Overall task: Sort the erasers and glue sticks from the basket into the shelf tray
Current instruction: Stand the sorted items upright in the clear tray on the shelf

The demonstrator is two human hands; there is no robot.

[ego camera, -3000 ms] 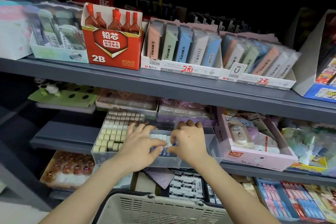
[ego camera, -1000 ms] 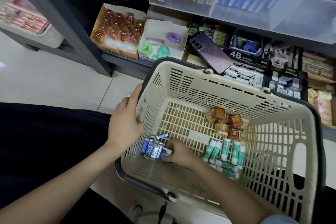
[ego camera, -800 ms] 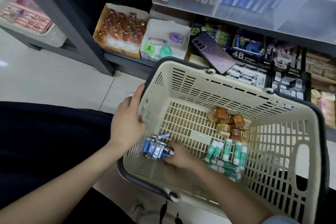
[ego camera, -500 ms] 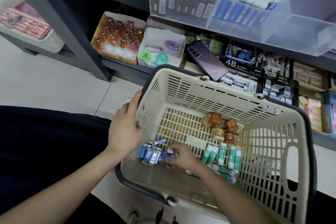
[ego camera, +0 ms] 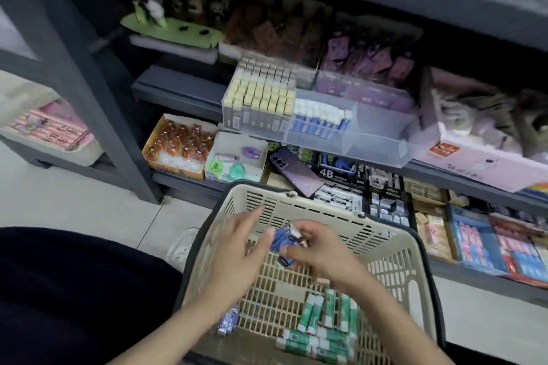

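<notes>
A beige plastic basket [ego camera: 394,249] with a dark rim stands on the floor below me. Above its middle, my right hand [ego camera: 318,252] grips a bunch of blue glue sticks [ego camera: 283,241]. My left hand [ego camera: 240,249] touches the bunch from the left with fingers spread. Several green glue sticks [ego camera: 323,314] lie on the basket floor, and a blue one [ego camera: 228,320] lies near its left wall. The clear shelf tray [ego camera: 376,133] holds rows of cream-capped sticks [ego camera: 261,98] and blue sticks [ego camera: 320,121]; its right compartments are bare.
A dark shelf post [ego camera: 98,92] rises at left. Below the tray sit a box of orange items [ego camera: 178,145], a white box with small toys [ego camera: 234,160], a purple phone [ego camera: 296,169] and black eraser packs [ego camera: 341,195]. Tiled floor [ego camera: 74,204] lies at left.
My right hand has lifted the blue glue sticks off the basket floor. My left hand let go of the basket rim and came to the bunch. The view tilted up toward the shelf.
</notes>
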